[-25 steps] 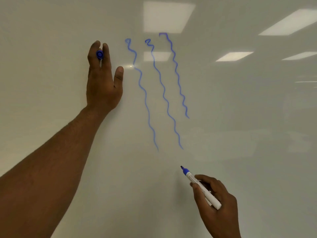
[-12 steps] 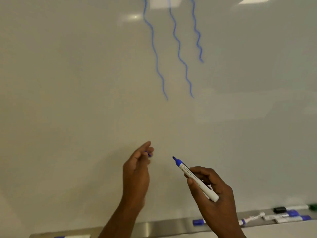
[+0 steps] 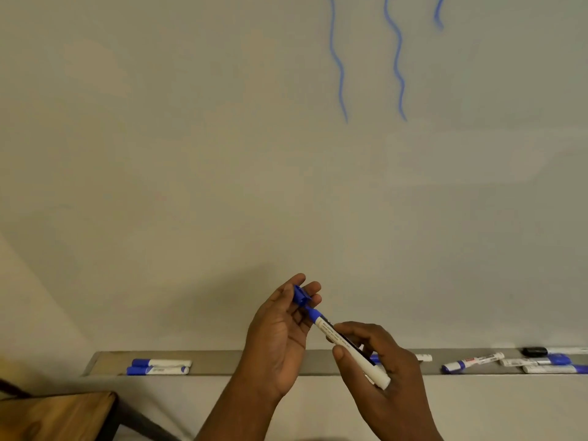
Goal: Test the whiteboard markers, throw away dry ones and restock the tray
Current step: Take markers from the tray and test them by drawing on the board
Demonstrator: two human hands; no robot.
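At the tray's (image 3: 222,364) left end lie two capped blue markers (image 3: 159,367), probably already tested and kept. A wooden desk (image 3: 57,415) corner sits below them. The left hand (image 3: 280,338) pinches the blue cap (image 3: 301,296) in its fingertips, mouth toward the nib; the right hand (image 3: 381,370) grasps the open marker (image 3: 346,345), its blue tip entering the cap, so recapping seems underway. More markers (image 3: 509,362) lie toward the tray's right end. Above, blue wavy lines (image 3: 397,58) mark the whiteboard (image 3: 191,154).
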